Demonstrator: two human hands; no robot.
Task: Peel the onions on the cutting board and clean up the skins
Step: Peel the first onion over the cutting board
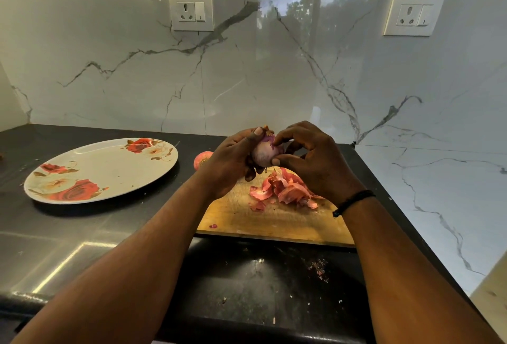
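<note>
A pale purple onion (pixel 264 153), largely stripped of its dry skin, is held in the air above the wooden cutting board (pixel 247 220). My left hand (pixel 230 164) grips it from the left, thumb on top. From the right, my right hand (pixel 310 161) pinches the onion near its top with curled fingers. A pile of pink onion skins (pixel 285 190) lies on the board below my hands. Behind my left hand, a second onion (pixel 201 158) with its skin on rests on the counter, partly hidden.
A white plate with red roses (pixel 101 170) lies on the black counter (pixel 82 228) to the left. Marble walls close off the back and right. Small skin crumbs (pixel 318 269) speckle the counter in front of the board.
</note>
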